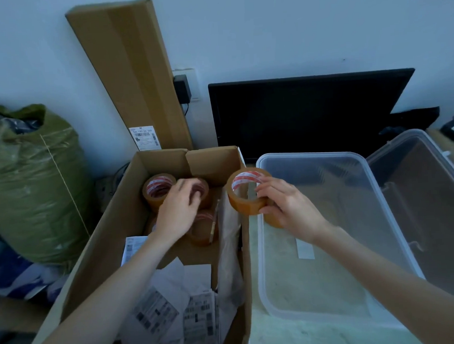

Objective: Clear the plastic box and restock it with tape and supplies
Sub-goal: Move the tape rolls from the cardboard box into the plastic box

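- R hand (283, 205) grips tape roll (244, 190) by outer rim, at box (382, 215) near-left edge.
- L hand (180, 214) in carton (112, 232), over rolls (158, 189); fingers curled, grip unclear.
- Roll likely stiff, moderately light, film smooth; hold across rim or via core.
- Box looks empty.

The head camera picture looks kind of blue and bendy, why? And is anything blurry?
Head view: dim, bluish light with soft shadows; the wide lens bends the tall cardboard box and the clear plastic box near the edges; the left hand looks smeared, while the right hand and its tape roll look sharper.
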Motion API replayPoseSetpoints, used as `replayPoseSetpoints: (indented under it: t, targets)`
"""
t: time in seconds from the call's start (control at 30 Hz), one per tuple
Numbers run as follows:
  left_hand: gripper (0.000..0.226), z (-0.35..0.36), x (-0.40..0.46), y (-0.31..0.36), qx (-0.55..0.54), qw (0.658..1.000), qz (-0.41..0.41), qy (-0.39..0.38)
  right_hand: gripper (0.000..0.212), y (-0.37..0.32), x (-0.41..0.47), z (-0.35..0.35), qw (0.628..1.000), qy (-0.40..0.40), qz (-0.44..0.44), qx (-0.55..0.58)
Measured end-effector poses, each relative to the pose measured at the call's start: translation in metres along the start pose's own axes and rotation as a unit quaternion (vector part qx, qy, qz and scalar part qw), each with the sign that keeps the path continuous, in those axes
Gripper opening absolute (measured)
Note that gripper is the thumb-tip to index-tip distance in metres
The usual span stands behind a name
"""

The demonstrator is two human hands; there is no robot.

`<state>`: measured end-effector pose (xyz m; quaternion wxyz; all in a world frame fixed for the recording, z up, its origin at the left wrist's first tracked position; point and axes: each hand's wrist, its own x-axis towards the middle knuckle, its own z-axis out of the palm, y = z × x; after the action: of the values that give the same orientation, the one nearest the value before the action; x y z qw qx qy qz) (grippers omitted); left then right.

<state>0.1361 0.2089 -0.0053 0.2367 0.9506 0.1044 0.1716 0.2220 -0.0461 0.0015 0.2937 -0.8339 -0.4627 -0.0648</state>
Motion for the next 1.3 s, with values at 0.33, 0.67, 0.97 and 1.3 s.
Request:
replayPoseSetpoints:
  t: [0.33, 0.67, 0.97, 1.3]
  targets:
    - [0.044, 0.021, 0.029, -0.095, 0.160, 0.941, -0.244, -0.173, 0.026, -0.006, 0.010, 0.008, 0.999, 0.022, -0.004, 0.024]
    - [0.029, 0.019, 0.017, -0.089, 0.111, 0.971, -0.193, -0.089, 0.025, -0.002, 0.003, 0.004, 0.999, 0.035, 0.011, 0.026]
    - [0.033, 0.011, 0.003, -0.029, 0.027, 0.996, -0.067, -0.049, 0.021, 0.019, -0.014, -0.004, 0.996, 0.091, 0.024, 0.004]
    - [0.031, 0.010, -0.002, 0.042, -0.040, 0.998, 0.043, 0.022, 0.025, 0.082, -0.036, 0.014, 0.985, 0.057, 0.154, -0.058]
